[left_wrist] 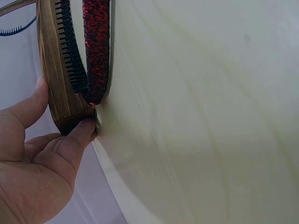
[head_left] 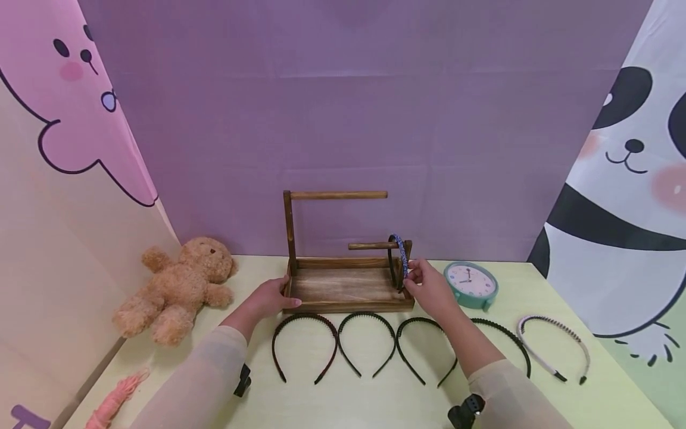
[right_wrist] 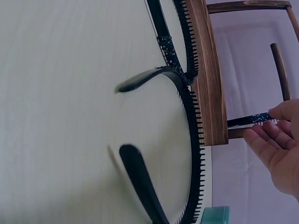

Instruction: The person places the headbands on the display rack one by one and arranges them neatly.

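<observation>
The wooden rack (head_left: 348, 307) has a tray base, a tall bar on the left and a short low bar on the right. At its left end my left hand (head_left: 270, 297) grips the corner between thumb and fingers, as the left wrist view also shows. A headband with blue glitter (head_left: 403, 252) hangs over the low bar near its post. My right hand (head_left: 429, 289) pinches this headband low down, beside the rack's right end. In the right wrist view its speckled band (right_wrist: 259, 117) runs under my fingertips.
Before the rack lie several headbands, among them a red-glitter one (left_wrist: 97, 51), black ones (head_left: 367, 314) and a pale one (head_left: 557, 326). A teal clock (head_left: 471, 281) stands right. Left are a teddy bear (head_left: 184, 289) and a pink yarn bundle (head_left: 115, 402).
</observation>
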The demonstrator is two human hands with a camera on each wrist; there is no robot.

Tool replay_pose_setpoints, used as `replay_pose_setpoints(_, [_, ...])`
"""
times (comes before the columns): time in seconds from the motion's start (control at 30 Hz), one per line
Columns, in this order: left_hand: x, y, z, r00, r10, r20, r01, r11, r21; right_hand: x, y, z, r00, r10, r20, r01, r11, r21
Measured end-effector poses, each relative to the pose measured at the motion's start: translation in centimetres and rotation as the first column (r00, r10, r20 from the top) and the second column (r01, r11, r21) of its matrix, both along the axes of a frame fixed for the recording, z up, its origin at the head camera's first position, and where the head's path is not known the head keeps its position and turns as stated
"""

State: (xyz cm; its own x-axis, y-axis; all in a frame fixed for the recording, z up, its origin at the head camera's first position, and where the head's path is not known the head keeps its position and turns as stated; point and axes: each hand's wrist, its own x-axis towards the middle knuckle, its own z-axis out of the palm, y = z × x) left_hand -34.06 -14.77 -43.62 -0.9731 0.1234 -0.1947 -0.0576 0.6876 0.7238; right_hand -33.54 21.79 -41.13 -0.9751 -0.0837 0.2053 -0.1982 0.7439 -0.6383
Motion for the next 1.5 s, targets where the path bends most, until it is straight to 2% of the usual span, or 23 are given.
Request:
replay_pose_setpoints(0.23, [0.0, 0.0, -0.2, 1.000, -0.004, -0.009, 0.004, 1.000, 0.002, 1.0, 1.6, 0.5, 1.000, 0.028, 0.003, -0.028, 0.999, 0.019])
replay_pose_setpoints(0.37, [0.0, 0.0, -0.1, 1.000, -0.008, -0.014, 0.008, 1.000, 0.003, 1.7, 3.5, 1.1, 0.999, 0.020, -0.037, -0.017, 0.997, 0.078])
replay_pose_setpoints(0.5, [0.2, 0.0, 0.1, 1.000, -0.005, -0.013, 0.005, 1.000, 0.001, 2.6, 6.0, 1.9, 0.999, 0.010, -0.037, -0.006, 0.995, 0.101])
replay_pose_setpoints(0.7, [0.3, 0.0, 0.2, 1.000, -0.001, -0.008, 0.001, 1.000, 0.006, 3.9, 10.1, 2.7, 0.999, -0.044, -0.010, 0.045, 0.985, 0.169])
replay_pose_setpoints(0.97, [0.2, -0.5, -0.3, 1.000, -0.006, -0.020, 0.006, 1.000, -0.008, 4.9, 16.0, 1.9, 0.988, -0.144, 0.051, 0.121, 0.942, 0.312])
replay_pose_setpoints(1.1, [0.2, -0.4, -0.3, 1.000, -0.008, -0.019, 0.008, 1.000, 0.005, 5.3, 18.6, 1.2, 0.972, -0.198, 0.127, 0.137, 0.914, 0.381])
replay_pose_setpoints(1.23, [0.2, -0.3, -0.1, 1.000, -0.002, -0.010, 0.002, 1.000, 0.017, 5.7, 20.4, 0.4, 0.941, -0.246, 0.234, 0.124, 0.891, 0.436])
replay_pose_setpoints(1.37, [0.3, -0.2, -0.1, 1.000, -0.004, -0.005, 0.004, 1.000, 0.030, 6.0, 21.4, -0.3, 0.897, -0.281, 0.340, 0.114, 0.892, 0.438])
replay_pose_setpoints(1.5, [0.1, -0.1, -0.2, 1.000, -0.010, -0.012, 0.010, 0.999, 0.033, 6.3, 22.1, -1.0, 0.873, -0.271, 0.405, 0.077, 0.898, 0.433])
